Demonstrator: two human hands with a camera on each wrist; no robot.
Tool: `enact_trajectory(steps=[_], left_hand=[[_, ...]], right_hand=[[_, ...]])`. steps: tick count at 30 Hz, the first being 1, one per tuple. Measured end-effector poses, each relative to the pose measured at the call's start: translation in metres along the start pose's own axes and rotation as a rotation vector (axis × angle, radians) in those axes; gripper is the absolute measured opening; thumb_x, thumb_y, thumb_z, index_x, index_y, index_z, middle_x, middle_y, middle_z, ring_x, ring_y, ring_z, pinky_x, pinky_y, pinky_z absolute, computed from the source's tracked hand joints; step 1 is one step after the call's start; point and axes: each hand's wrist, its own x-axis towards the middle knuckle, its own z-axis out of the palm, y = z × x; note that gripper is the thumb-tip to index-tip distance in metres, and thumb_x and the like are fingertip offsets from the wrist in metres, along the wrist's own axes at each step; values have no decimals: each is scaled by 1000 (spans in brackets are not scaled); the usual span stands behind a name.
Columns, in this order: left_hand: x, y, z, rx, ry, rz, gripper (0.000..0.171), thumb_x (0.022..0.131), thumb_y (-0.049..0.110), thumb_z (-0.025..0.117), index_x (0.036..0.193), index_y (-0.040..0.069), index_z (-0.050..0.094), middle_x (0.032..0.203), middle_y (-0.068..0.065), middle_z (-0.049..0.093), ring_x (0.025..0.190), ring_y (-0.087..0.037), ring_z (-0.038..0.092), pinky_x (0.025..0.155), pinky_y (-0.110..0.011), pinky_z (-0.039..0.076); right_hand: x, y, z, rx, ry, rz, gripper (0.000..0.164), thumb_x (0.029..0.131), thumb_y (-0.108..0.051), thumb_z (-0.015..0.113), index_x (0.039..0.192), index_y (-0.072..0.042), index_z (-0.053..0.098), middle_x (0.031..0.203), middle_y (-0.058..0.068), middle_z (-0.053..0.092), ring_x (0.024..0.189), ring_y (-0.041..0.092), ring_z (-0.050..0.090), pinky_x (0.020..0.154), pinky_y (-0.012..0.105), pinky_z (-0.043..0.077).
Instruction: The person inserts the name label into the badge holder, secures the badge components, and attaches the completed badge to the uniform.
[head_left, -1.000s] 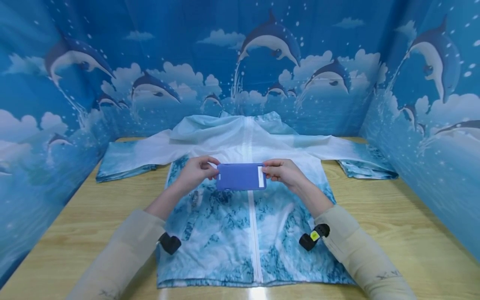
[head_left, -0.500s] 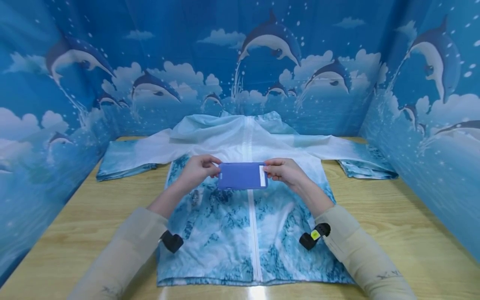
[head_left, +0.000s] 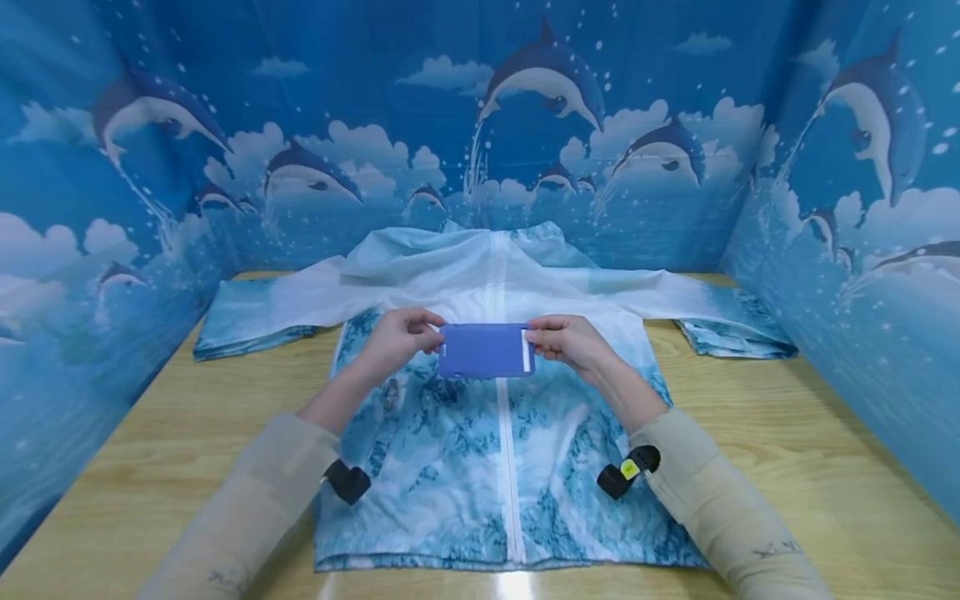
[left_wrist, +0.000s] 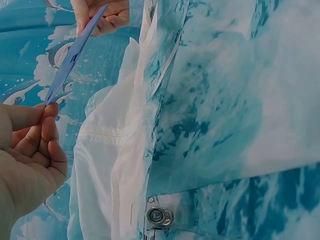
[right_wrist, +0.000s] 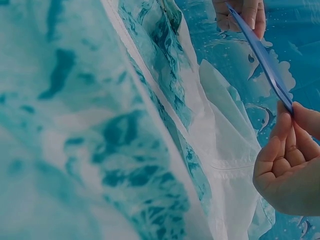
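Note:
Both hands hold a thin, flat blue-violet rectangular case [head_left: 483,350] level above the middle of a blue and white zip jacket [head_left: 442,492]. My left hand [head_left: 403,340] pinches its left end between thumb and fingers, and my right hand [head_left: 567,340] grips the right end the same way. A narrow white strip shows near the right end, and a small pale slot near the left. Seen edge-on in the left wrist view, the case [left_wrist: 70,62] is slender, with a small dark cutout along its edge. The right wrist view shows the case [right_wrist: 262,57] edge-on too.
The jacket lies front up on a wooden table [head_left: 757,450], its sleeves [head_left: 247,321] spread to both sides. A round metal fitting [left_wrist: 157,216] sits at the jacket in the left wrist view. Dolphin-print curtains [head_left: 465,125] enclose the back and sides.
The case has shifted slightly right and away from me. The white strip near its right end now looks narrower. My left hand has moved a little to the right; the jacket stays put.

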Motion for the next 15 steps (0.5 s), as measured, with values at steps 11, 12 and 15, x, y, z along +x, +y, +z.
enact_trajectory(steps=[11,12,15], left_hand=[[1,-1,2,-14,10,-4,21,90,8,60,109,-1,62,82,-11,66,89,-41,58,81,-51,46],[1,-1,3,-11,9,-7,21,90,9,60,109,-1,62,82,-11,66,90,-40,58,81,-50,46],[1,-2,4,-5,11,-13,21,90,10,60,109,0,63,82,-11,66,89,-40,59,80,-50,46]], right_hand=[[1,0,1,2,2,-8,38,92,-15,58,126,3,54,86,1,63,75,16,57,85,46,42],[1,0,1,1,-1,-11,38,92,-15,58,126,3,54,86,1,63,76,17,57,86,46,42],[0,1,2,0,-6,-21,37,92,-15,58,125,3,54,87,2,63,78,17,57,86,47,41]])
